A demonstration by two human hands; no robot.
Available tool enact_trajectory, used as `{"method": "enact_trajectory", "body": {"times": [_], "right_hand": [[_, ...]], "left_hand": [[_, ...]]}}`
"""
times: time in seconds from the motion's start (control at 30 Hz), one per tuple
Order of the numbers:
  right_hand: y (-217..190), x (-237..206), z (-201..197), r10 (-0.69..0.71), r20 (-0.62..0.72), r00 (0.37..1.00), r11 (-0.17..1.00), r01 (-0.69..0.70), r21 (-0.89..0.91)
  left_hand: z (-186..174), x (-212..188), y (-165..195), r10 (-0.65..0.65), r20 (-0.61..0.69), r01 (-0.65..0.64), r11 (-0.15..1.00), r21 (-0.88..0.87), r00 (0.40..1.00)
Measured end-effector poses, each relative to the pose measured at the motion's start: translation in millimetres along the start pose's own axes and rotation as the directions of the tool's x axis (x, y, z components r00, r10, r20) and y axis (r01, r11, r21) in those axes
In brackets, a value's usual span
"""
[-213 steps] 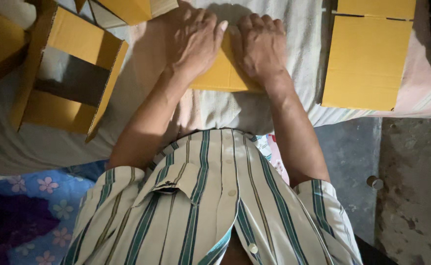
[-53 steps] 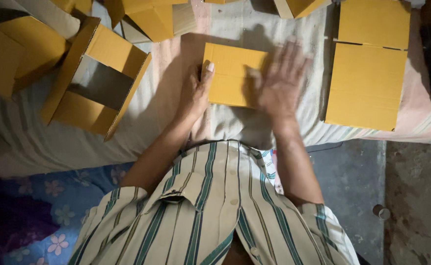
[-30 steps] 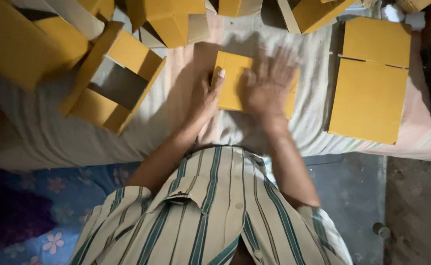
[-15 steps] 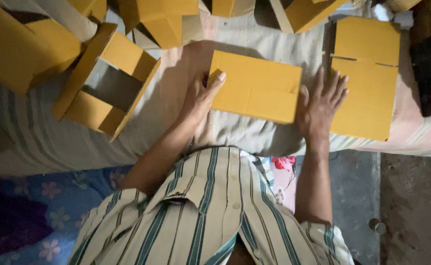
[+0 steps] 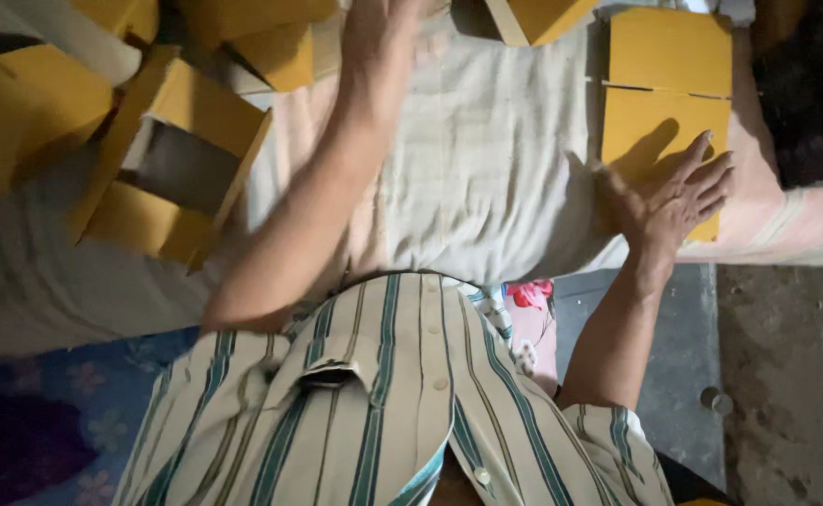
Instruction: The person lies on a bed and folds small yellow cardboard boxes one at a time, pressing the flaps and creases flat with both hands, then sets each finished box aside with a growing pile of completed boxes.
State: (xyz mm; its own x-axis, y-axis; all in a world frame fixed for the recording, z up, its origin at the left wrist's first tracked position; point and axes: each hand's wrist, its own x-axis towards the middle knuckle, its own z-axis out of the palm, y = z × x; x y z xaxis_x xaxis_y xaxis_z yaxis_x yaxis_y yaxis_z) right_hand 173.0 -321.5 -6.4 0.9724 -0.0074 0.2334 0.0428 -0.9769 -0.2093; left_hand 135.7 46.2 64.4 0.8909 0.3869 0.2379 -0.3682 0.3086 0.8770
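Roughly mid-job, judging by the spread: several yellow cardboard boxes are already folded up and heaped at the far left, e.g. an open-sided folded box (image 5: pixel 172 159) lying on its side w/ nothing visible inside, plus more yellow boxes (image 5: pixel 18 103) blurred behind it; can't tell if any hold contents. Flat stock is left to do: a stack of flat yellow box blanks (image 5: pixel 666 103) lies at the right edge of the cloth-covered bed (image 5: pixel 486 178), unfolded. Right hand (image 5: pixel 679 197) rests on the near end of that stack, fingers (image 5: pixel 711 178) spread apart and flat on the top blank, not gripping anything. Left hand (image 5: pixel 379 37) is stretched far fwd toward the heap at the top edge, partly cut off and motion-blurred; can't tell whether its fingers are apart or closed on something. Middle of the bed between the arms carries no blank, just striped cloth. Striped shirt (image 5: pixel 383 403) fills the foreground; floor at right is grey concrete.
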Motion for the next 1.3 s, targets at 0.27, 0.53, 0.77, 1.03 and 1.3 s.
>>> {"method": "enact_trajectory", "body": {"times": [0.27,0.53,0.77,1.03,1.3], "right_hand": [[16,33,-32,0.249,0.109,0.962,0.969,-0.246,-0.04],[37,19,-41,0.133,0.404,0.905,0.468,-0.416,0.78],[-9,-43,-66,0.028,0.368,0.929,-0.048,-0.367,0.929],[-58,-82,-73,-0.166,-0.021,0.986,0.153,0.047,0.987],[-66,-28,-11,-0.089,-0.275,0.957,0.262,0.289,0.921]], "left_hand": [[-13,-124,-97,-0.519,0.192,0.514,0.854,0.076,0.833],[-21,-125,-78,-0.531,0.203,0.529,0.846,0.067,0.823],[13,-138,-34,0.304,0.601,-0.666,0.468,0.582,0.739],[-27,-127,-24,0.239,0.443,-0.469,0.702,0.536,0.864],[-94,-95,-25,-0.051,0.244,0.011,0.987,0.16,0.969]]}}
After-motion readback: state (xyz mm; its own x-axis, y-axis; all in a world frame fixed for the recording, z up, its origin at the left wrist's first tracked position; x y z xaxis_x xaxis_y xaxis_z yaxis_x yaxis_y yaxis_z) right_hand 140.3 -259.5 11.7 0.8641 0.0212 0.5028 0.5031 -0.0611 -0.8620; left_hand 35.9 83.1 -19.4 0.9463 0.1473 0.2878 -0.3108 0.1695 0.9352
